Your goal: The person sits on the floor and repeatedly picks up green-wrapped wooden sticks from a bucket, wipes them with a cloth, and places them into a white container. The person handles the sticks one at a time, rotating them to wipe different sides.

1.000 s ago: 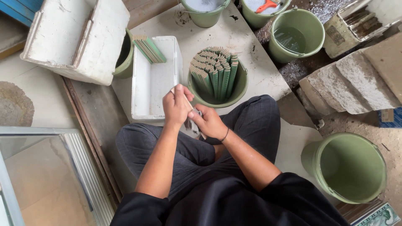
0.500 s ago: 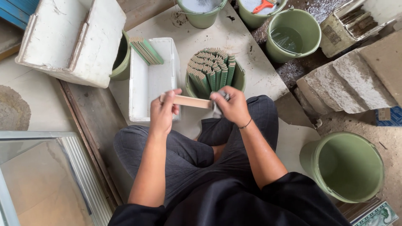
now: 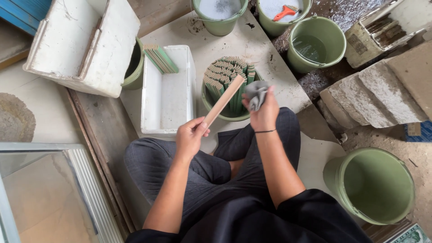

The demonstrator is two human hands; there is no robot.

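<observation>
I sit cross-legged on the floor. My left hand (image 3: 190,136) grips the lower end of a flat wooden stick (image 3: 223,100), which points up and right over a green bowl (image 3: 215,109) packed with several upright green-tipped sticks. My right hand (image 3: 262,110) is closed around a crumpled grey cloth (image 3: 256,93) just right of the stick's upper end. To the left stands a white foam tray (image 3: 167,92) with a small bundle of sticks (image 3: 160,59) leaning at its far edge.
A large white foam box (image 3: 81,45) lies at the far left. Green buckets stand at the back, one with water (image 3: 316,42), one holding a red scraper (image 3: 285,12). Another green bucket (image 3: 373,184) sits at my right. Stone blocks (image 3: 382,94) lie right; a glass pane (image 3: 40,193) lies left.
My hands rose from my lap and spread apart. The stick turned from lying across between both hands to pointing up-right in my left hand, and my right hand came off it with the cloth.
</observation>
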